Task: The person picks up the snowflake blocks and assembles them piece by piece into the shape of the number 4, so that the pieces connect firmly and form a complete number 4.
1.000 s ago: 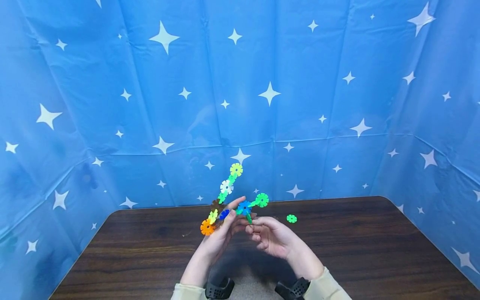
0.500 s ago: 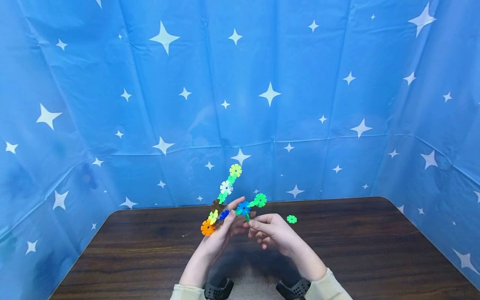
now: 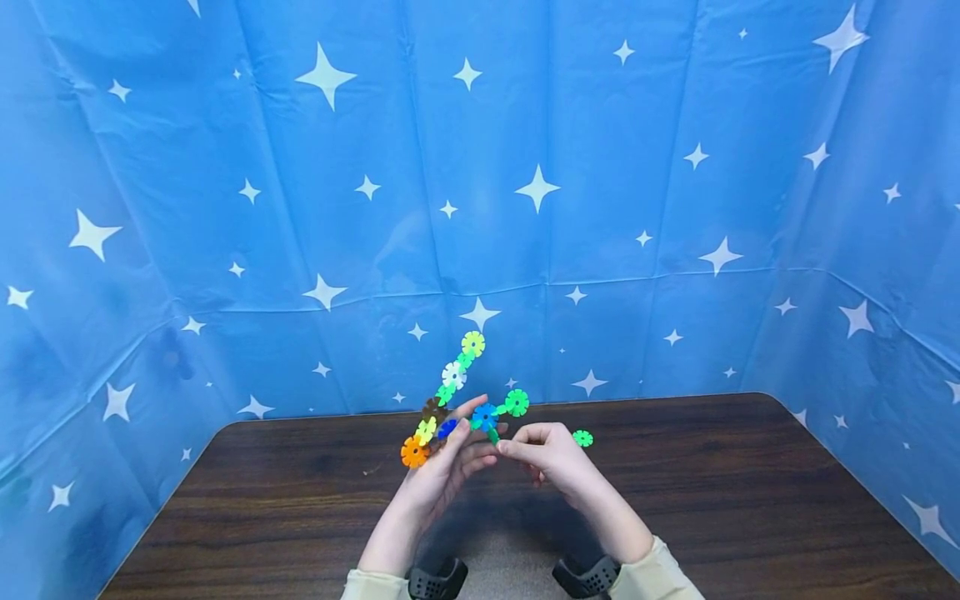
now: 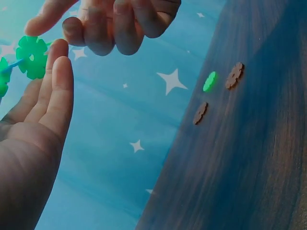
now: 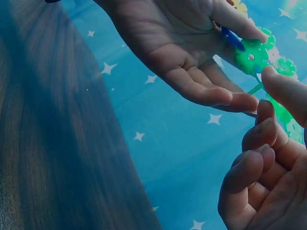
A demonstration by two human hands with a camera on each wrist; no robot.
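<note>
My left hand (image 3: 444,471) holds up a chain of notched, flower-shaped plastic discs, its thumb on a dark blue disc (image 3: 447,428). One arm of the chain climbs from an orange disc (image 3: 415,452) past a white disc (image 3: 453,375) to a yellow one (image 3: 473,343). The other arm leads to a lighter blue disc (image 3: 485,417) and a green disc (image 3: 517,403). Below the lighter blue disc, my right hand (image 3: 553,457) pinches a green disc (image 3: 492,435), seen nearly edge-on, between thumb and forefinger. In the right wrist view, the left fingers (image 5: 211,93) reach close beside that pinch.
A loose green disc (image 3: 582,438) lies on the dark wooden table (image 3: 712,483), right of my hands. In the left wrist view, two brown discs lie near it, one brown disc (image 4: 235,75) farther right. A blue star-printed curtain (image 3: 480,167) encloses the table's back and sides.
My right hand has turned from palm up to palm down, with its grip at the green disc renewed. The chain's right arm has shifted slightly left; my left hand stays almost still.
</note>
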